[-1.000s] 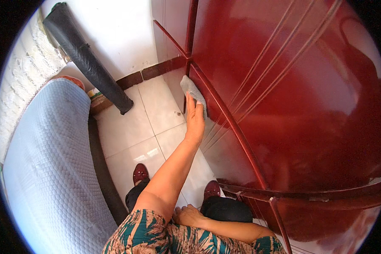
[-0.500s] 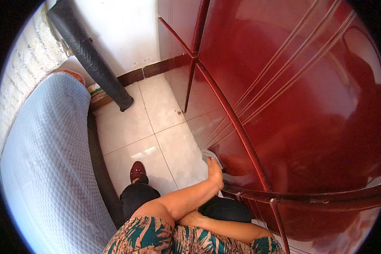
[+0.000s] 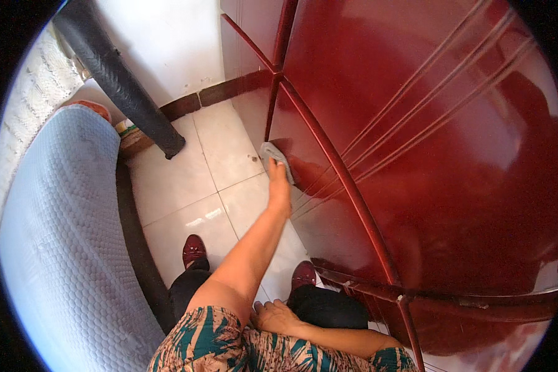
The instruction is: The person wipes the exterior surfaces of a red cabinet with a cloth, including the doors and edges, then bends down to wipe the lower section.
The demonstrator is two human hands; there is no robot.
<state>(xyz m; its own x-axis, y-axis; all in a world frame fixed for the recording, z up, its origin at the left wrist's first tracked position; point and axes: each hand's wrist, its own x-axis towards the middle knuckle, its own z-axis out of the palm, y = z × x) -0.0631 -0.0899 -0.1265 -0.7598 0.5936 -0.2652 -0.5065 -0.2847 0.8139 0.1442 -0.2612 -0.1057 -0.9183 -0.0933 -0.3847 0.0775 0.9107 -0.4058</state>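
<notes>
A folded grey cloth (image 3: 270, 150) is pressed by my left hand (image 3: 280, 183) against the lower part of the glossy dark red cabinet (image 3: 452, 186), close to the floor. My left arm is stretched forward, and its fingers lie over the cloth. Low in front of my body, my right hand (image 3: 276, 317) lies with its fingers apart and nothing in it. It is beside my left upper arm and my dark trouser leg (image 3: 328, 308).
A bed or seat with a quilted light blue cover (image 3: 62, 235) runs along the left. A black wrapped pole (image 3: 127, 80) leans near the white wall (image 3: 167, 49). My dark red shoes (image 3: 194, 249) stand on pale floor tiles (image 3: 173, 186).
My left hand has slid the cloth forward and slightly left along the cabinet's lower face. My left arm has straightened, uncovering more of my right hand and my second shoe.
</notes>
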